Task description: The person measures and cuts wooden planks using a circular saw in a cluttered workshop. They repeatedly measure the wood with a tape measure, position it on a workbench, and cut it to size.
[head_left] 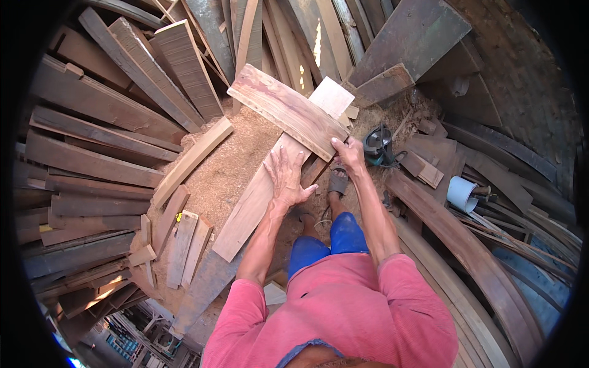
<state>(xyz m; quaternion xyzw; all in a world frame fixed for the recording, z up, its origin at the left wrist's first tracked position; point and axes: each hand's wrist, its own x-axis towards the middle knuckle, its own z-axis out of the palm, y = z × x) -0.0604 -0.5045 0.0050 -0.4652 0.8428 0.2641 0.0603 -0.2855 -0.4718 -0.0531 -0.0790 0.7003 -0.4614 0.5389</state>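
Observation:
A thick brown wooden board (288,110) with a reddish patch lies slantwise across a longer, paler plank (245,214). My right hand (348,153) grips the board's near right end, the thumb on its top. My left hand (285,173) is on the pale plank just below the board, fingers spread and palm down. Past the board's far edge lies a small whitish wood piece (332,97). To the right of my right hand, a dark green and black power tool (378,146) rests among sawdust.
Stacked planks (98,153) lean along the left and far sides. Sawdust (230,156) covers the floor, with short offcuts (182,248) at the left. Long curved timbers (472,251) run down the right, near a light blue pipe piece (461,194). My sandalled foot (337,182) stands close to the plank.

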